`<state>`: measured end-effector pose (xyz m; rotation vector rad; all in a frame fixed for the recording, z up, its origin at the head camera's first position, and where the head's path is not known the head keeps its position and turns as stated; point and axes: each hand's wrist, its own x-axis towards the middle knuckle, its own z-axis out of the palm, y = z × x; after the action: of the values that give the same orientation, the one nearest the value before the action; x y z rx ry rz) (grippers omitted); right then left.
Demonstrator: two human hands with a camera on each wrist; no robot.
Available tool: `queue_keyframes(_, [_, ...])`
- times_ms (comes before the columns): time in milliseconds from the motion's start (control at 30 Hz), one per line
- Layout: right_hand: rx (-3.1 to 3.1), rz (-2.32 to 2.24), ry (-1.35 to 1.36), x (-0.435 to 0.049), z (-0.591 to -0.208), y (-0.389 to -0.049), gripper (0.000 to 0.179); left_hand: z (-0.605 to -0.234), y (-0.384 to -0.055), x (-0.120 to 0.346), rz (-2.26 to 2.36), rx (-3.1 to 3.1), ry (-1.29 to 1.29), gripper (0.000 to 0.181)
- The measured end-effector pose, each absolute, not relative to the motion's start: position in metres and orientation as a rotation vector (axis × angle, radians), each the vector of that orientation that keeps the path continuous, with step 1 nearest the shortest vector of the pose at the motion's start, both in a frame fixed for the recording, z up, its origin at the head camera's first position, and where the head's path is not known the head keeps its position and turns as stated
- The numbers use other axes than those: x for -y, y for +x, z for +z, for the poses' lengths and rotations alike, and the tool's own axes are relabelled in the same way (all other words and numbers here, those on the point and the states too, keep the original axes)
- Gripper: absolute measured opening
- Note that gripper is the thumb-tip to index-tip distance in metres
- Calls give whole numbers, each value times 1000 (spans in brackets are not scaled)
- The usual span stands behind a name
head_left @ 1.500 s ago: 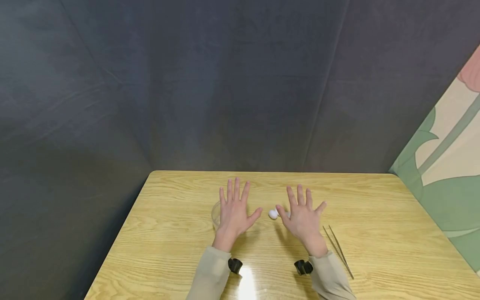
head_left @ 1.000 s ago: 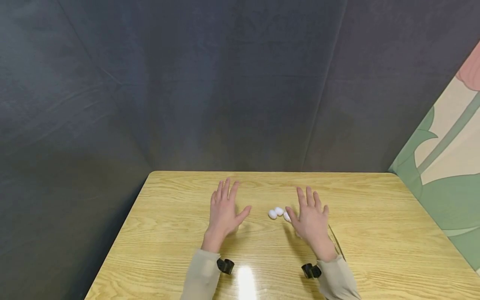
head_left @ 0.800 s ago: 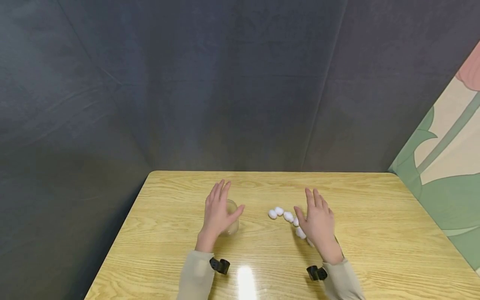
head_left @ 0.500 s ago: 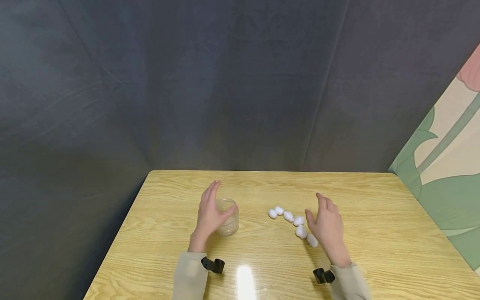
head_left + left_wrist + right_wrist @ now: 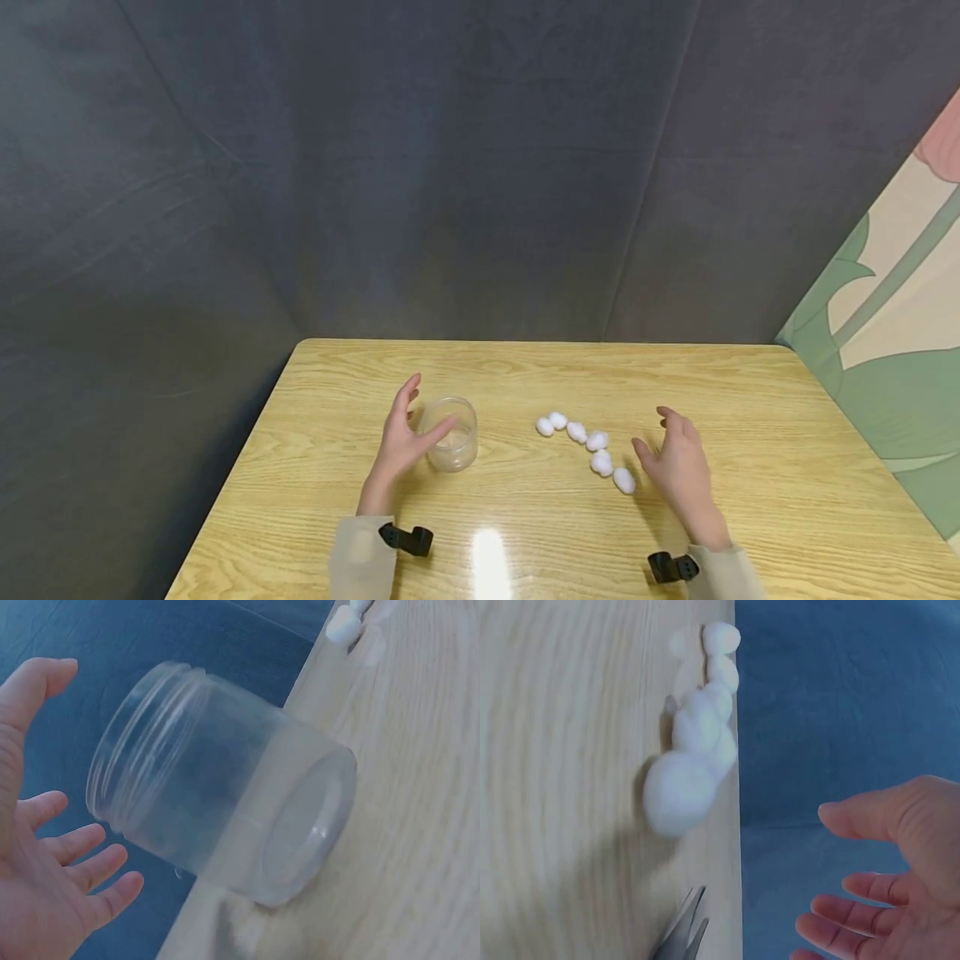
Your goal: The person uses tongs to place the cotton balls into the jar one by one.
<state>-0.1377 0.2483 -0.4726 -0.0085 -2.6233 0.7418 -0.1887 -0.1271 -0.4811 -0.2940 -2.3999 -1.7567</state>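
A clear, wide-mouthed plastic jar (image 5: 459, 454) with a threaded rim stands lidless on the table. My left hand (image 5: 400, 443) hovers at its left side, fingers loosely bent; the thumb overlaps the jar in the head view. In the left wrist view, space shows between that hand (image 5: 56, 877) and the jar (image 5: 225, 780). Several white cotton balls (image 5: 602, 463) form a slanting row right of the jar. My right hand (image 5: 682, 473) is held above the table just right of the nearest cotton ball (image 5: 679, 793), holding nothing. Metal tweezers (image 5: 676, 941) lie below it, hidden in the head view.
The wood-grain table (image 5: 315, 500) ends at a dark cloth backdrop (image 5: 465, 208) behind. A floral panel (image 5: 900, 350) rises along the right side. Black wrist cameras (image 5: 408, 540) sit at both cuffs.
Both hands have drawn apart, the left to the left and the right to the right and nearer, their spread fingers now loosely bent. The jar and the cotton row have come into full view.
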Motion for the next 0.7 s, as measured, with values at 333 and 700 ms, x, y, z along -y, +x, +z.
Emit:
queue_keyframes(333, [2715, 787, -66, -268, -479, -125, 55, -494, -182, 139, -1949, 2354, -283, 91])
queue_keyframes(700, [2905, 819, -125, -282, -491, -116, 53, -505, -177, 142, -1990, 2440, -276, 94])
